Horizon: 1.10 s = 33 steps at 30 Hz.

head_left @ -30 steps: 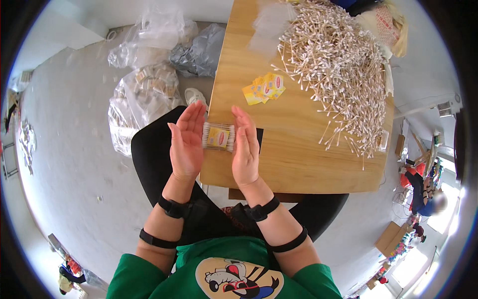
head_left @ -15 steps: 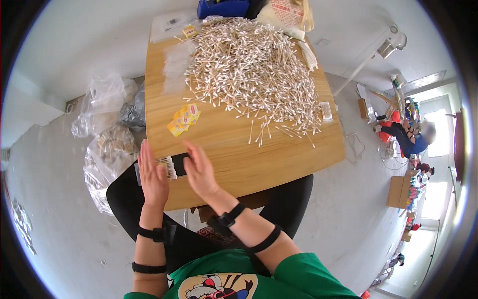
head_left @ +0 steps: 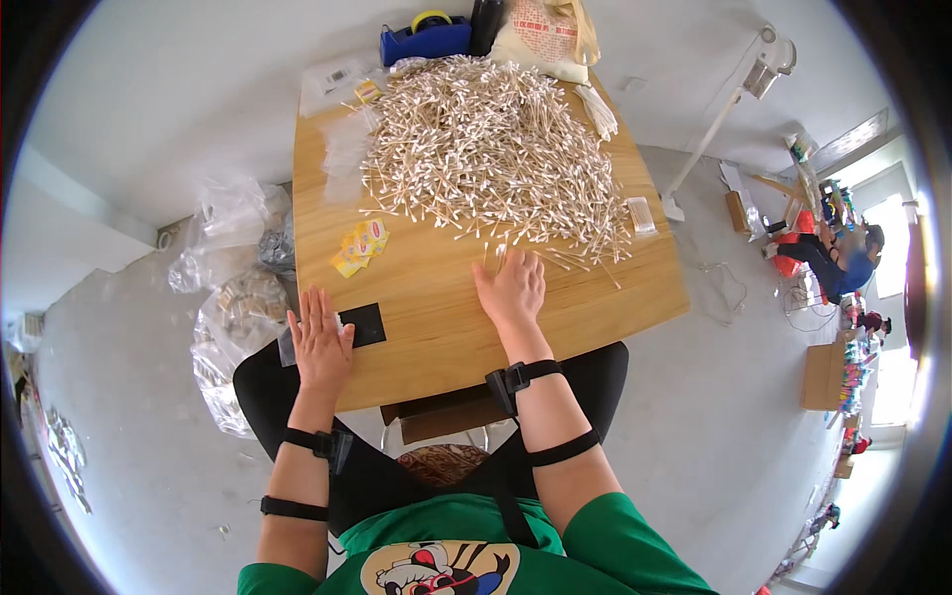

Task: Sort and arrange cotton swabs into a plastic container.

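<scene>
My left hand (head_left: 322, 345) lies flat, fingers stretched out, over a few cotton swabs and a clear plastic bag (head_left: 288, 347) at the table's near left edge. Most of both is hidden beneath it. A flat black rectangle (head_left: 367, 323) sticks out to the right of that hand. My right hand (head_left: 514, 290) reaches to the near edge of a large heap of cotton swabs (head_left: 486, 149). Its fingers are extended and apart, with the tips touching or just over the loose swabs; I see nothing held in it.
Yellow cards (head_left: 361, 246) and clear bags (head_left: 347, 154) lie on the table's left side. A filled packet (head_left: 642, 216) is at the right edge. Behind the heap stand a blue tape dispenser (head_left: 426, 42) and a cloth bag (head_left: 543, 40). Plastic sacks (head_left: 238, 317) sit on the floor, left.
My right hand has moved right and away from me, from beside the black rectangle to the heap's near edge. My left hand has shifted slightly, covering most of the swabs that showed beside it.
</scene>
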### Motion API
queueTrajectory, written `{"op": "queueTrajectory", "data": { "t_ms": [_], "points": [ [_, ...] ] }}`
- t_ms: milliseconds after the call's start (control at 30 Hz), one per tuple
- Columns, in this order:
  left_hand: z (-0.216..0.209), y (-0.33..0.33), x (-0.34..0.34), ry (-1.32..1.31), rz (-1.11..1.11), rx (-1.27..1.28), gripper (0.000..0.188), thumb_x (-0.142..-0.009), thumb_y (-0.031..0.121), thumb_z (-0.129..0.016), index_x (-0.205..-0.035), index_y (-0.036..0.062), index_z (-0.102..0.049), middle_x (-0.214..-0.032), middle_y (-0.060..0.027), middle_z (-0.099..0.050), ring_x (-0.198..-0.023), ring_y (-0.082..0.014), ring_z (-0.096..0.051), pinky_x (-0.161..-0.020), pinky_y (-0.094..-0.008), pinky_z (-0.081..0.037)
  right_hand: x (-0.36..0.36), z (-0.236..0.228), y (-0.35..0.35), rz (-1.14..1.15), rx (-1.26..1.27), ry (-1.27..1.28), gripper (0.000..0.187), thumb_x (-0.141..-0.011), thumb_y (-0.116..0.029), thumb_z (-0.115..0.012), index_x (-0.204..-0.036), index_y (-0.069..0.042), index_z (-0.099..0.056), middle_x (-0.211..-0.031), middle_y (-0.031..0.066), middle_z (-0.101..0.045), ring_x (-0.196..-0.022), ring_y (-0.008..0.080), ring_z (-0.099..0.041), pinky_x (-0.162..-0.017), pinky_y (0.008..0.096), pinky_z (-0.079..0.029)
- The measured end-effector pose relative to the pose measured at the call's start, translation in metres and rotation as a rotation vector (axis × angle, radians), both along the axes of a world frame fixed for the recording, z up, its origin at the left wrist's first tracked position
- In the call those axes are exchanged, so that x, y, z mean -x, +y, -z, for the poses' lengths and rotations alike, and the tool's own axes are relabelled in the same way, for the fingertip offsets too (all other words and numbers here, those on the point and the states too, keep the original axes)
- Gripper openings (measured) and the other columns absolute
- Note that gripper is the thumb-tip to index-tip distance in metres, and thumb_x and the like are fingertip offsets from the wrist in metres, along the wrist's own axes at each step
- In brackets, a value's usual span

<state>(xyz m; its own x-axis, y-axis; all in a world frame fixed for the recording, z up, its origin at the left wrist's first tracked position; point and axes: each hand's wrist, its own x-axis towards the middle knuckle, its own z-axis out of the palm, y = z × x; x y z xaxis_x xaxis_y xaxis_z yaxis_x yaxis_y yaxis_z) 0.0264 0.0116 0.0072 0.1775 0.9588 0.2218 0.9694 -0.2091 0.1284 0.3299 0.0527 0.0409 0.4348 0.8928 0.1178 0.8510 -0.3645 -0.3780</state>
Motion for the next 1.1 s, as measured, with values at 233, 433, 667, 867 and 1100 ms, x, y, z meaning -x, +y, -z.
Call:
{"op": "queueTrajectory", "data": {
  "t_ms": [233, 433, 667, 867, 1100],
  "points": [
    [-0.025, -0.018, -0.079, -0.48, 0.261, -0.028, 0.046, -0.091, 0.008, -0.059, -0.135, 0.0003, -0.054, -0.141, -0.0193, -0.052, -0.137, -0.0371, -0.044, -0.117, -0.0521, -0.03, 0.005, 0.022, -0.012, -0.452, -0.209, 0.063, 0.017, -0.082, -0.014, -0.071, -0.094, -0.007, -0.062, -0.093, 0.012, -0.062, -0.092, 0.034, -0.06, -0.08, 0.0439, -0.049],
    [-0.001, -0.001, -0.115, -0.674, 0.261, -0.009, 0.042, -0.092, 0.004, -0.057, -0.133, 0.0018, -0.056, -0.138, -0.0181, -0.055, -0.133, -0.0359, -0.048, -0.114, -0.0506, -0.034, 0.014, 0.01, -0.034, -0.656, -0.204, 0.213, 0.01, -0.077, -0.01, -0.074, -0.082, -0.008, -0.065, -0.085, 0.0075, -0.062, -0.087, 0.0315, -0.06, -0.076, 0.0431, -0.049],
    [-0.008, -0.002, -0.12, -0.662, 0.245, 0.022, 0.036, -0.087, 0.009, -0.065, -0.123, 0.0057, -0.06, -0.107, -0.0114, -0.066, -0.107, -0.0315, -0.06, -0.109, -0.0483, -0.04, -0.001, 0.011, -0.035, -0.577, -0.191, 0.506, 0.009, -0.076, -0.009, -0.076, -0.082, -0.007, -0.07, -0.08, 0.0084, -0.064, -0.081, 0.0312, -0.062, -0.072, 0.0416, -0.05],
    [-0.011, -0.003, -0.12, -0.67, 0.208, 0.062, 0.035, -0.084, 0.009, -0.068, -0.118, 0.0061, -0.062, -0.1, -0.0098, -0.065, -0.1, -0.0302, -0.061, -0.108, -0.0485, -0.041, -0.011, 0.012, -0.028, -0.533, -0.215, 0.336, 0.006, -0.079, -0.007, -0.074, -0.083, -0.006, -0.069, -0.082, 0.0086, -0.065, -0.082, 0.0299, -0.063, -0.073, 0.0402, -0.051],
    [-0.004, -0.003, -0.118, -0.681, 0.242, 0.054, 0.032, -0.084, 0.007, -0.068, -0.116, 0.0064, -0.063, -0.096, -0.0092, -0.066, -0.098, -0.0301, -0.062, -0.107, -0.0486, -0.042, -0.011, 0.015, -0.039, -0.494, -0.204, 0.515, 0.013, -0.077, -0.005, -0.075, -0.089, -0.007, -0.07, -0.086, 0.0091, -0.064, -0.085, 0.0319, -0.062, -0.074, 0.0413, -0.051]
  ]
}}
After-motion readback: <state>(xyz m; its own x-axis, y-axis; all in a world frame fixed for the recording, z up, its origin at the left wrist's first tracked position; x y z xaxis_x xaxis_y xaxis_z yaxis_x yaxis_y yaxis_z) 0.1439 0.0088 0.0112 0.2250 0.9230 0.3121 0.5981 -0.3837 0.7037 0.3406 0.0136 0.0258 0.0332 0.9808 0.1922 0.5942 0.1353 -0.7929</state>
